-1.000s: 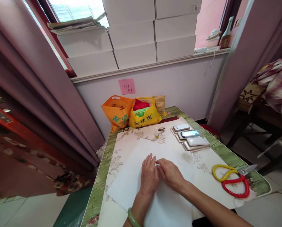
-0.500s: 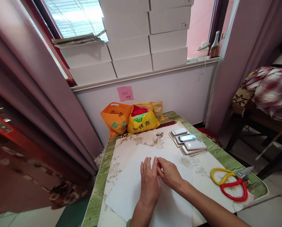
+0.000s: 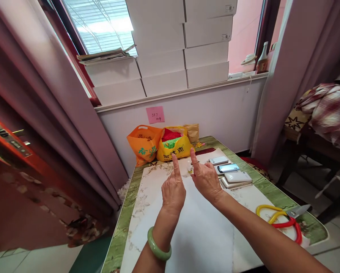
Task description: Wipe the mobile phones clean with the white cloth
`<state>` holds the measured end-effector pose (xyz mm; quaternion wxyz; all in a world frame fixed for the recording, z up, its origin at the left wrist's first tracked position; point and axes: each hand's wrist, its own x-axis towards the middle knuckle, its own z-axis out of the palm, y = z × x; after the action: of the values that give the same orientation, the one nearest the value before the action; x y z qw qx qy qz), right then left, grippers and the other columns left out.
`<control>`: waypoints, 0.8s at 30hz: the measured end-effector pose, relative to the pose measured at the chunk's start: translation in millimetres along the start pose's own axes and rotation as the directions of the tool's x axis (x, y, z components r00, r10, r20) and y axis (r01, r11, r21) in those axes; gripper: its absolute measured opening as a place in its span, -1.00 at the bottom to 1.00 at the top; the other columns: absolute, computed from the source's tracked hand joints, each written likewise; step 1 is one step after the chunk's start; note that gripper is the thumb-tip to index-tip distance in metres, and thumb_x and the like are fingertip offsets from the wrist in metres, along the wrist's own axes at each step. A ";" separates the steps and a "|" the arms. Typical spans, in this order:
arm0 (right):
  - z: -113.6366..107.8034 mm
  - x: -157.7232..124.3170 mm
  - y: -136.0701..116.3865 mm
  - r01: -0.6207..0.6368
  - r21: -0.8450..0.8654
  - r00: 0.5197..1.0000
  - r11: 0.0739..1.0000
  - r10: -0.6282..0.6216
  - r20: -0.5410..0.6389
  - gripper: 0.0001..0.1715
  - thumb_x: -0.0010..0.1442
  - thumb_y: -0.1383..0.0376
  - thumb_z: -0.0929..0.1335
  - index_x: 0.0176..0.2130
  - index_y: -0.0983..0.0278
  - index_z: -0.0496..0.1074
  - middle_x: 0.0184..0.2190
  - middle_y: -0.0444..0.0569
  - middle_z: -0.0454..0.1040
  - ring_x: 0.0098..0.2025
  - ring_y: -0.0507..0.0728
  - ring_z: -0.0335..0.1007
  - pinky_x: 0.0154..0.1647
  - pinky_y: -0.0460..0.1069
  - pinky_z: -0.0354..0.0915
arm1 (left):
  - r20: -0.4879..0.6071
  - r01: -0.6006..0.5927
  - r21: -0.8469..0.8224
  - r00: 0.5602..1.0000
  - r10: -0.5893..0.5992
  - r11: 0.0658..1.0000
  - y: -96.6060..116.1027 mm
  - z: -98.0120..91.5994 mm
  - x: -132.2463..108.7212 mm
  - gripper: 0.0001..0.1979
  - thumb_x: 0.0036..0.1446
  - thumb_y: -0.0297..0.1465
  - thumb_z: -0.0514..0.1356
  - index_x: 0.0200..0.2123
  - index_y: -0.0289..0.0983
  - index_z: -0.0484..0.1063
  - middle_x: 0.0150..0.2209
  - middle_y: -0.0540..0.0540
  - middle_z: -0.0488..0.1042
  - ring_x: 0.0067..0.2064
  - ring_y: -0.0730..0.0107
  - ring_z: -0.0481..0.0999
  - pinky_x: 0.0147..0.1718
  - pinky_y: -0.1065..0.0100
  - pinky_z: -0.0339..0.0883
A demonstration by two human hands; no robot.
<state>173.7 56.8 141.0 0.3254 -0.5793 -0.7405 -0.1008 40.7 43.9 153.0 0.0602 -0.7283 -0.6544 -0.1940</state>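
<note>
My left hand (image 3: 173, 191) is raised over the table with its index finger stretched forward and the other fingers folded in. A green bangle (image 3: 158, 248) circles that wrist. My right hand (image 3: 206, 178) points the same way, its index finger extended and the rest curled. Both hands are apart and appear to hold nothing. Below them lies a white sheet (image 3: 206, 227) on a floral-patterned cover. Just beyond, between the fingers, stands a small bottle (image 3: 189, 167), partly hidden by my right hand.
Several phones on flat cases (image 3: 237, 177) lie at the right, near large scissors (image 3: 286, 220) with yellow and red handles. An orange bag (image 3: 144, 146) and a yellow bag (image 3: 175, 148) stand against the wall. White boxes (image 3: 164, 60) are stacked on the sill.
My hands were together low over the white sheet, fingertips close. They have moved apart and forward, and each now extends its index finger. The view has shifted slightly.
</note>
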 end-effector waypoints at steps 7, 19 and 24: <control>2.5 -20.9 12.1 -0.064 0.155 0.995 0.986 0.051 0.088 0.02 0.15 0.37 0.32 0.40 0.24 -0.30 -0.29 -0.03 0.53 -0.29 0.18 0.40 -0.13 0.06 0.20 | 0.084 -0.029 -0.175 0.996 0.044 0.984 -0.8 10.6 -7.8 -0.13 0.11 -0.45 0.14 0.38 -0.22 -0.29 -0.14 -0.18 0.53 -0.20 0.19 0.53 -0.17 0.26 0.34; -6.2 -103.9 231.5 -0.670 0.034 0.722 0.742 0.639 0.266 -0.57 0.19 -0.01 0.26 -0.24 0.24 0.53 -0.37 -0.02 0.56 -0.34 0.15 0.44 -0.35 -0.04 0.19 | 0.735 0.708 -0.673 0.609 0.298 0.215 25.5 91.5 -15.0 -0.59 0.04 -0.18 0.29 -0.14 -0.38 0.46 -0.11 -0.28 0.50 -0.13 0.26 0.53 -0.10 0.26 0.39; 8.5 -85.5 270.0 -0.706 -0.186 0.587 0.683 0.712 0.386 -0.42 0.26 -0.06 0.17 -0.26 0.30 0.53 -0.29 0.10 0.56 -0.19 0.24 0.46 -0.26 -0.01 0.21 | 0.823 0.827 -0.562 0.559 0.102 0.003 96.4 132.2 22.3 -0.82 0.11 -0.40 0.23 -0.25 -0.39 0.37 -0.17 -0.27 0.46 -0.23 0.37 0.54 -0.17 0.36 0.42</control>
<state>430.0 76.8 21.8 0.1638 -0.8349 -0.4999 0.1620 163.3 96.7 55.8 -0.7249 -0.3567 -0.5129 -0.2902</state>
